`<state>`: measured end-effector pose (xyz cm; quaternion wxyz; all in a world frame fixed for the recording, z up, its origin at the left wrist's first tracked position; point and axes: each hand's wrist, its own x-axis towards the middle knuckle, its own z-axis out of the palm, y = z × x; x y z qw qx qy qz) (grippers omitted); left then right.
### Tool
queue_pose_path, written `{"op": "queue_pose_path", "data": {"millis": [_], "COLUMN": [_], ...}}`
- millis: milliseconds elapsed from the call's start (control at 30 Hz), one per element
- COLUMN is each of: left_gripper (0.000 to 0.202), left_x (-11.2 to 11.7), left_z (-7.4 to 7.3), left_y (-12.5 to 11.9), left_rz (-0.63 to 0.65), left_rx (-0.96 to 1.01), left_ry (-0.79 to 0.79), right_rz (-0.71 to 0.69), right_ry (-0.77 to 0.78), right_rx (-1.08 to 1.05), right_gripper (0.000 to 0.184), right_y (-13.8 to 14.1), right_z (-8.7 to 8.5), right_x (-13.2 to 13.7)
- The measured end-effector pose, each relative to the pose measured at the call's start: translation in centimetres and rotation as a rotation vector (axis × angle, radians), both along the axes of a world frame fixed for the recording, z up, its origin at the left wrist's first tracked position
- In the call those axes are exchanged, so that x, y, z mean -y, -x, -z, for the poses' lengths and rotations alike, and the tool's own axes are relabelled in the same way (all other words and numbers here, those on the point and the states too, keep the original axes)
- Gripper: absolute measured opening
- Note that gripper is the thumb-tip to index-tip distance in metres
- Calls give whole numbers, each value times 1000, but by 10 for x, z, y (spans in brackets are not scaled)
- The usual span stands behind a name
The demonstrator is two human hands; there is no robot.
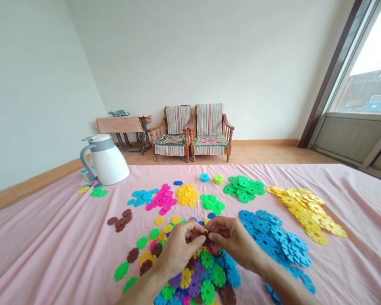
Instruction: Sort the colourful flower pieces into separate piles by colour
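My left hand (pixel 183 246) and my right hand (pixel 234 240) meet above a mixed heap of plastic snowflake discs. Between the pinched thumbs and fingers of both is a small brown snowflake disc (pixel 207 239), mostly hidden by the fingertips; a speck of yellow also shows there. Below, the loose mixed discs include a green disc (pixel 218 275), a purple disc (pixel 194 286) and a yellow disc (pixel 186 278). Right of my right hand spreads a pile of larger blue discs (pixel 266 237).
Sorted piles lie farther out: yellow discs (pixel 307 212), green discs (pixel 244 188), pink discs (pixel 162 200), brown discs (pixel 123 220). A white jug (pixel 109 163) stands at the back left of the pink cloth (pixel 51 237). Two wooden armchairs (pixel 209 123) are beyond the table.
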<state>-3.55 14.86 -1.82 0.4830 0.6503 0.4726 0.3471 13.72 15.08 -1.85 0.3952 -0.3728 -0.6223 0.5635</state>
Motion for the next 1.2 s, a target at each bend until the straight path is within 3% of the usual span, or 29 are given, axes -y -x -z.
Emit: {"op": "queue_pose_path", "data": {"millis": [133,233,300,433,533,600,700,767,933,1200], "left_gripper": [14,13,13,22,26,24,34,34,28,21], "left_x": [-11,-25,-34,-38,-33,-32,-35,-39,-42,-33], "left_z": [-6,-14,-19,-28,-34,-34,-27,-21,-14,-8], "left_y": [25,66,99,153,177,186,186,177,135,90], "left_rz": [-99,-327,-463,-636,-724,-802,-832,-725,-411,-254], "left_rx": [-201,-481,-681,-985,-1135,-1163,-1106,-999,-776,-614], "left_ry": [-167,-310,-327,-194,-2,-4,-191,-273,-354,-428], "right_rz": [96,221,276,333,393,433,429,389,272,173], "right_ry": [-89,-170,-209,-279,-350,-400,-436,-436,-448,-376], "right_rx": [113,236,304,376,473,600,745,773,838,819], "right_gripper": [18,18,18,21,22,22,19,13,19,13], "right_y": [-4,-13,-18,-23,-27,-30,-37,-42,-44,-38], "right_z": [-2,-2,-1,2,1,0,0,1,1,-2], "right_x": [-1,-6,-9,-13,-16,-18,-20,-19,-14,-10]}}
